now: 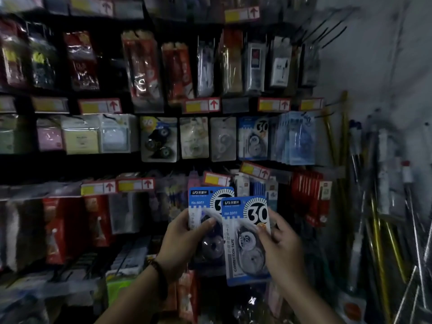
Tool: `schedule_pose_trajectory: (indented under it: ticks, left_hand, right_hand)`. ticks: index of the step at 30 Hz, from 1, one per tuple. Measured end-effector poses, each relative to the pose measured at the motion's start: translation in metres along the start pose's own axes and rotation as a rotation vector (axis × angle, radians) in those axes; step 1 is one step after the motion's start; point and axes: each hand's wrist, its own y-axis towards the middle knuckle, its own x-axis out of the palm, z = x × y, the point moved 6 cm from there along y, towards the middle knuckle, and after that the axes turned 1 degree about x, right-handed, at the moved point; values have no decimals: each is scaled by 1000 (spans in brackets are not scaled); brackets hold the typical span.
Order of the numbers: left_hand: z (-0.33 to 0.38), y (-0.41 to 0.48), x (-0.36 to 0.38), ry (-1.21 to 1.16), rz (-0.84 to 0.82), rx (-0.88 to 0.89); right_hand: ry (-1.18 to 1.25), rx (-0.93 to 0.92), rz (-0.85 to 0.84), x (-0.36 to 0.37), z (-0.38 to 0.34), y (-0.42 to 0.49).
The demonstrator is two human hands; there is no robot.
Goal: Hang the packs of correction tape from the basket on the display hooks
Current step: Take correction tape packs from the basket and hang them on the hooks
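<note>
two hands [184, 239] [280, 244], each gripping a tape pack [203, 206] [245, 239]

Two blue blister packs of correction tape are held upright in front of the display, side by side and overlapping. The nearer pack [246, 239] has a blue card with a large "30" in a dial at its upper right, "No.9803" at the left, and "CORRECTION TAPE" printed up its left edge; a clear bubble shows a grey dispenser with two round wheels. It leans slightly, top to the left. The farther pack [205, 213] carries the same print and sits partly behind the first, higher and to the left, its dark dispenser showing below. More matching packs [253, 139] hang on the display's middle row, toward its right edge
</note>
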Motion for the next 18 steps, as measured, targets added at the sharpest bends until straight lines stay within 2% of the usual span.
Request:
schedule_pose_trajectory:
  ticks: [5, 11, 18]
  left_hand:
    - [29, 32, 25, 12, -39, 66]
    - [71, 79, 54, 52, -63, 170]
    - [99, 131, 72, 156, -48, 283]
  right_hand:
    - [-6, -73, 49, -12, -34, 39]
    - [-77, -165, 230, -43, -73, 116]
    - [-104, -116, 293, -48, -94, 217]
